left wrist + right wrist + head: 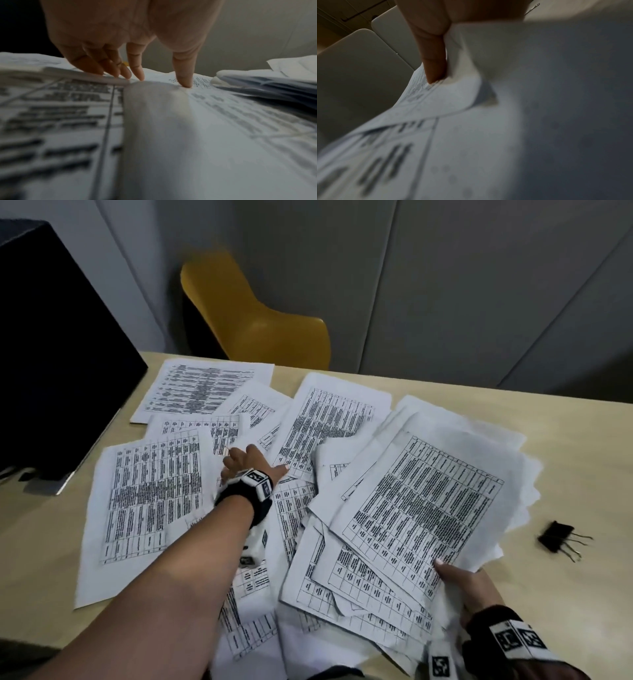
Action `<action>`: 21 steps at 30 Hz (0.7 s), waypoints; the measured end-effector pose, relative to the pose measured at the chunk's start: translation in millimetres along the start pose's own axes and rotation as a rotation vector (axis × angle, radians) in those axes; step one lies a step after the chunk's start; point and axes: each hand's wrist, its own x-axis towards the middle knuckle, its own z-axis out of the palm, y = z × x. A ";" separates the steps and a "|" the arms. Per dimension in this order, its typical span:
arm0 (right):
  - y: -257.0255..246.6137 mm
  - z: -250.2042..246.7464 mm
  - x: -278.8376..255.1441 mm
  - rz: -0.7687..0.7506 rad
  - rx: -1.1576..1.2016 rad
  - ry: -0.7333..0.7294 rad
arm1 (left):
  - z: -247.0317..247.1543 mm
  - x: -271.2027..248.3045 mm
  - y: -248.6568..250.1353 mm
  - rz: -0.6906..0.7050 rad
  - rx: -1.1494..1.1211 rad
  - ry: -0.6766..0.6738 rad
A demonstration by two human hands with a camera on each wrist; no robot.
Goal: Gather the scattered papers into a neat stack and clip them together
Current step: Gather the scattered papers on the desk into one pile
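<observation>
Printed sheets with tables lie scattered over the beige table [41,542]. My right hand [460,580] grips the near edge of a loose bundle of papers [421,501] on the right, thumb on top; in the right wrist view the thumb [433,58] presses the bundle [488,135]. My left hand [246,462] reaches into the middle of the spread, its straight fingers [137,70] touching down on flat sheets [171,128]. One large sheet [147,508] lies left of that arm. A black binder clip [556,537] rests on the table right of the bundle, untouched.
A dark monitor [51,354] stands at the table's far left on a silver base [51,484]. A yellow chair [253,316] sits behind the far edge, against a grey wall. More sheets [202,388] lie toward the far left of the table.
</observation>
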 end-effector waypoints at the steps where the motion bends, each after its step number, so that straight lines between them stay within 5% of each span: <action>1: -1.4 0.5 -1.1 -0.003 0.002 -0.004 | 0.8 2.3 -0.5 -0.010 0.003 -0.025; 10: -7.8 2.5 -6.1 -0.035 0.080 -0.050 | -8.6 8.7 -13.5 0.065 -0.179 -0.141; 17: -5.1 1.1 -4.3 -0.043 0.137 -0.039 | -26.6 -0.1 -45.9 0.184 -0.007 -0.401; 21: -6.6 0.3 -5.5 -0.054 0.135 -0.026 | -26.2 -6.3 -47.4 0.215 0.023 -0.287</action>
